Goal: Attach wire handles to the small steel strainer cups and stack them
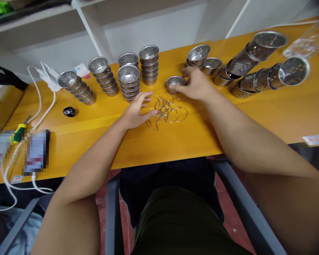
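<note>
My right hand [195, 84] is closed round a low steel cup [174, 82], thumb at its near side. The cup stands on, or just above, the orange table behind a tangle of thin curved metal wires [164, 109]. My left hand [136, 112] is open, fingers apart, palm turned toward the wires. Its thumb tip is at the left edge of that tangle; whether it touches them I cannot tell. Just behind the left hand rises a stack of perforated steel cups [129, 81]. Beyond the right hand are another perforated cup [199, 55] and a lower one [212, 65].
More cup stacks stand at the back left [101, 74], and tall leaning stacks [271, 76] at the right. A small dark shiny object [70, 112], white cables [53, 95], a green-yellow screwdriver [20, 133] and a phone [36, 152] lie at the left. A clear plastic bag [305, 42] is far right.
</note>
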`<action>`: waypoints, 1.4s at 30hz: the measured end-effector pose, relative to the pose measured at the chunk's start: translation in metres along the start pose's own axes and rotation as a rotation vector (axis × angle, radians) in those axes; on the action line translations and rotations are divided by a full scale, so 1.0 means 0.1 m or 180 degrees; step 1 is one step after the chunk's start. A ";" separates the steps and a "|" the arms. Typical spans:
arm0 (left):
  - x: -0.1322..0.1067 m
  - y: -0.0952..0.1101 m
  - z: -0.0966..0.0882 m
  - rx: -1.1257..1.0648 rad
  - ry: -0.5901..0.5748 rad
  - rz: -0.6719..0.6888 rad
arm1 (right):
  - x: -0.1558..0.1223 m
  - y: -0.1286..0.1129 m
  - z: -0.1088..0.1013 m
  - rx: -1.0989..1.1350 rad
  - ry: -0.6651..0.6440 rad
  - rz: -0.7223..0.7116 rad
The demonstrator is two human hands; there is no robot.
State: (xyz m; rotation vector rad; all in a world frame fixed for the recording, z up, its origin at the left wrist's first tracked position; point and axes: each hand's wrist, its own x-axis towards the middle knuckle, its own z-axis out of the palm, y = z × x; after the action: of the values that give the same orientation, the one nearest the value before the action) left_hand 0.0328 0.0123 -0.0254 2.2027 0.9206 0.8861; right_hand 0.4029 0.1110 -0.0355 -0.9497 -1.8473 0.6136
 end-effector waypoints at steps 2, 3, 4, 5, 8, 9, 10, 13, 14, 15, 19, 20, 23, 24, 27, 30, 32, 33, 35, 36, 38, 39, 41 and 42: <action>0.00 0.01 -0.01 0.0060 0.0014 0.0040 | 0.05 -0.18 -0.06 -0.0636 0.0829 0.0194; 0.00 0.01 -0.01 0.0082 0.0004 0.0065 | 0.07 -0.29 -0.10 -0.0888 0.1034 0.0256; 0.00 0.01 -0.01 0.0093 -0.0007 0.0090 | 0.08 -0.40 -0.14 -0.1125 0.1083 0.0338; 0.00 0.01 -0.02 0.0091 -0.0018 0.0113 | 0.07 -0.50 -0.19 -0.1343 0.1004 0.0468; 0.00 -0.01 -0.03 0.0056 -0.0030 0.0167 | 0.04 -0.67 -0.28 -0.1880 0.0574 0.1009; 0.00 -0.01 -0.03 0.0054 -0.0026 0.0189 | 0.03 -0.68 -0.29 -0.1974 0.0542 0.1111; 0.00 -0.01 -0.03 0.0055 -0.0022 0.0211 | 0.02 -0.67 -0.30 -0.2022 0.0596 0.1144; 0.00 0.01 -0.05 0.0055 -0.0026 0.0260 | 0.08 -0.62 -0.29 -0.1967 0.0923 0.1055; -0.01 0.02 -0.06 0.0051 -0.0032 0.0271 | 0.11 -0.60 -0.29 -0.1914 0.1023 0.1018; -0.01 0.03 -0.06 0.0049 -0.0037 0.0281 | 0.14 -0.60 -0.29 -0.1868 0.1112 0.0975; -0.01 0.02 -0.03 0.0070 0.0064 0.0314 | 0.16 -0.70 -0.27 -0.1444 0.1310 0.0267; -0.01 0.01 -0.02 0.0068 0.0123 0.0319 | 0.12 -0.75 -0.22 -0.1271 0.1172 -0.0059; 0.01 -0.03 0.06 -0.0001 0.0314 0.0316 | -0.06 -0.97 0.05 -0.0703 0.0413 -0.0834; 0.01 -0.04 0.08 -0.0064 0.0348 0.0316 | -0.13 -1.06 0.17 -0.0514 0.0188 -0.0900; 0.01 -0.03 0.14 -0.0354 0.0295 0.0343 | -0.31 -1.31 0.49 -0.0161 -0.0431 -0.0848; 0.02 -0.04 0.12 -0.0496 0.0225 0.0341 | -0.37 -1.43 0.63 -0.0078 -0.0681 -0.1017; 0.04 -0.07 0.08 -0.0480 0.0273 0.0344 | -0.37 -1.45 0.61 -0.0041 -0.0786 -0.1079; 0.06 -0.09 0.07 -0.0470 0.0300 0.0346 | -0.37 -1.45 0.60 -0.0008 -0.0847 -0.1088; 0.09 -0.13 0.03 -0.0464 0.0329 0.0325 | -0.36 -1.44 0.55 0.0096 -0.0951 -0.1089; 0.09 -0.15 0.02 -0.0470 0.0332 0.0284 | -0.36 -1.44 0.54 0.0166 -0.0993 -0.1091; 0.10 -0.17 0.01 -0.0515 0.0299 0.0146 | -0.36 -1.45 0.51 0.0301 -0.1053 -0.1067; 0.10 -0.17 0.01 -0.0560 0.0278 0.0080 | -0.36 -1.45 0.49 0.0347 -0.1060 -0.1036; 0.09 -0.16 0.01 -0.0677 0.0231 -0.0020 | -0.35 -1.45 0.46 0.0385 -0.1036 -0.0948; 0.08 -0.14 0.01 -0.0729 0.0209 -0.0051 | -0.35 -1.45 0.45 0.0398 -0.1021 -0.0896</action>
State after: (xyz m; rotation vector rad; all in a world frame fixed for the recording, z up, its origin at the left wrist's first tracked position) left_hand 0.0323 0.0270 -0.0332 1.9791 0.8218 1.0088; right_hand 0.3210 -0.0011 0.0343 -0.5163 -2.1489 0.7272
